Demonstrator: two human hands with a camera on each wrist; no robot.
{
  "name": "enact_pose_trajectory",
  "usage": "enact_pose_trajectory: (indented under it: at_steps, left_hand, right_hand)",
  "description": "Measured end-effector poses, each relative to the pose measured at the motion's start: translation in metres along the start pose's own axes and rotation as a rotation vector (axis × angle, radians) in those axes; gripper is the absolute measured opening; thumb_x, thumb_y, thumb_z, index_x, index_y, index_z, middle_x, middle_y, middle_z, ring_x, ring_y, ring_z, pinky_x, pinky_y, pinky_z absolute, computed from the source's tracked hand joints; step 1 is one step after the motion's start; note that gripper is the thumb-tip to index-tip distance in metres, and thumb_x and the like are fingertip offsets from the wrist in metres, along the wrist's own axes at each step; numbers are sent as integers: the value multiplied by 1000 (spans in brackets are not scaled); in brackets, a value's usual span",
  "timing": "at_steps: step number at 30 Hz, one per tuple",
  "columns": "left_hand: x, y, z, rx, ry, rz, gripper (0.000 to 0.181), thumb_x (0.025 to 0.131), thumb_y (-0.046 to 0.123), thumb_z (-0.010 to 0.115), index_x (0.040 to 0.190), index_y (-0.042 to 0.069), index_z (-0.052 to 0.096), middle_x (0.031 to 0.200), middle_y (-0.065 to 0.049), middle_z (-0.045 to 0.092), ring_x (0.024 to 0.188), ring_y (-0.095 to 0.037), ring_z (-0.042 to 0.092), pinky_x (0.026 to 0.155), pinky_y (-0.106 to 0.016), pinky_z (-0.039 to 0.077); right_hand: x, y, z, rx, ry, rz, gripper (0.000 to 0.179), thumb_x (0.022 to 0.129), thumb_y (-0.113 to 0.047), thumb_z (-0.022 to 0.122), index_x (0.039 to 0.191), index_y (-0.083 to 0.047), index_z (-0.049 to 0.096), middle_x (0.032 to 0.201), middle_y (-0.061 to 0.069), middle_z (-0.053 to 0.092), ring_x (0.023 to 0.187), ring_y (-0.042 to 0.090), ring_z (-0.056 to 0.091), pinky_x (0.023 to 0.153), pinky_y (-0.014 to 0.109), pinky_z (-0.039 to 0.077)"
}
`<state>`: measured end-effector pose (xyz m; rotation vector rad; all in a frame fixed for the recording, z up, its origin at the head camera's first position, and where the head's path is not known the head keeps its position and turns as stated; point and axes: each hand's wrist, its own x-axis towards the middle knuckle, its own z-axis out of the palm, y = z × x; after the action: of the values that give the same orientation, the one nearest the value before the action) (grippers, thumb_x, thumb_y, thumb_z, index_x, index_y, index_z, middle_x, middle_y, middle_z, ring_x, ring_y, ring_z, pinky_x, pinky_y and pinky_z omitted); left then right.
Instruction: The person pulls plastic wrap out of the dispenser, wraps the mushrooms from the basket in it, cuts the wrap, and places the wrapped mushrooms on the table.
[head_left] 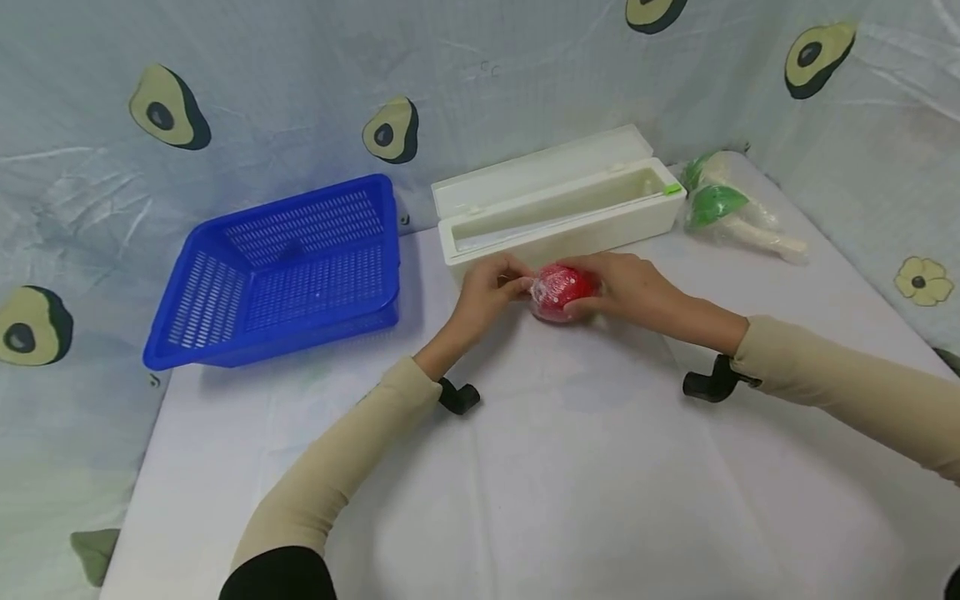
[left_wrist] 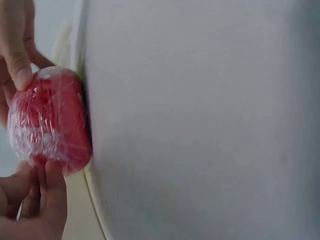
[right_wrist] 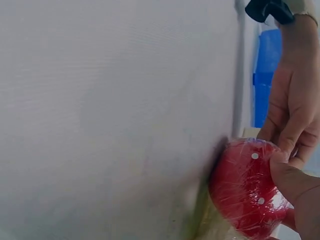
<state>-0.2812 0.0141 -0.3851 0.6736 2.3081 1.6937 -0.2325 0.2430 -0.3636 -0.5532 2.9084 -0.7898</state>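
A rounded red object with white dots (head_left: 561, 292), wrapped in clear plastic film, sits between both hands over the table in front of a long white box. My right hand (head_left: 633, 287) grips it from the right, thumb on the near side, as the right wrist view also shows. At its left end, my left hand (head_left: 483, 300) pinches the wrap with thumb and fingertips. In the left wrist view the film on the red object (left_wrist: 52, 120) looks creased and shiny. What exactly the red object is cannot be told.
Right behind the hands stands the long white box (head_left: 570, 233), its lid raised, with a green tab at the right end. A blue perforated basket (head_left: 300, 329) is at the left. At the back right lies a clear bag (head_left: 738, 212) with green print and pale contents.
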Motion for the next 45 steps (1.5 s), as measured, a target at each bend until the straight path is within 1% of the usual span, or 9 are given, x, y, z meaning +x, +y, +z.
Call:
enact_pose_trajectory:
  at_steps: [3, 6, 9, 13, 21, 30, 37, 40, 45]
  left_hand:
    - [2, 2, 3, 267, 46, 66, 20, 89, 9, 77, 96, -1, 62, 97, -14, 64, 90, -23, 67, 78, -27, 58]
    - [2, 7, 5, 517, 35, 135, 19, 89, 12, 78, 92, 3, 61, 93, -10, 60, 87, -21, 60, 75, -28, 52]
    - [1, 11, 5, 610, -38, 139, 11, 95, 8, 72, 93, 3, 62, 91, -9, 61, 86, -20, 56, 73, -28, 49]
    - [-4, 12, 5, 538, -119, 84, 12, 95, 3, 65, 105, 0, 60, 99, -11, 61, 93, -20, 60, 80, -23, 52]
    - [-5, 8, -8, 533, -184, 46, 40, 95, 26, 74, 123, 2, 59, 121, -9, 63, 114, -22, 60, 101, -33, 52]
    - [6, 0, -48, 512, -214, -1, 40, 97, 23, 72, 128, 1, 60, 125, -13, 66, 121, -26, 62, 105, -37, 50]
    - [8, -3, -49, 408, -245, 1, 41, 97, 18, 71, 130, -3, 58, 127, -17, 64, 119, -29, 63, 102, -38, 53]
    - [8, 1, -42, 389, -227, 3, 46, 94, 20, 75, 130, -2, 57, 126, -16, 63, 116, -30, 64, 98, -39, 55]
    - [8, 8, -22, 438, -172, -42, 59, 86, 27, 84, 129, 2, 53, 124, -11, 58, 109, -24, 62, 90, -30, 57]
  right_hand:
    - [-1, 1, 2, -28, 0, -8, 66, 87, -32, 82, 146, -18, 56, 135, 16, 63, 120, 31, 61, 93, 55, 54]
    - [-2, 2, 4, -49, 8, -8, 67, 87, -33, 83, 147, -17, 56, 134, 16, 64, 117, 30, 63, 90, 53, 56]
    - [-2, 3, 5, -54, 10, 0, 69, 87, -34, 83, 147, -16, 55, 134, 15, 65, 115, 30, 64, 90, 52, 56]
    - [-1, 4, 7, -64, 2, 9, 72, 87, -38, 82, 149, -16, 53, 135, 14, 64, 114, 29, 64, 90, 51, 56]
    - [17, 1, 9, -58, 16, -8, 70, 92, -45, 75, 151, -15, 50, 138, 13, 62, 112, 29, 63, 87, 50, 56]
    - [44, -22, 1, -51, -106, -28, 81, 89, -38, 79, 154, -11, 39, 145, 15, 55, 128, 34, 54, 100, 51, 51]
    - [50, -3, -12, 54, -193, -54, 89, 83, -21, 86, 154, -5, 34, 141, 22, 57, 128, 38, 56, 104, 53, 49]
    - [41, 14, -18, 36, -175, -67, 75, 84, -11, 84, 146, -3, 43, 133, 23, 62, 122, 38, 60, 100, 53, 51]
    - [27, 30, -16, -49, -107, -82, 28, 89, -6, 77, 114, 2, 69, 99, 14, 73, 88, 27, 65, 79, 43, 56]
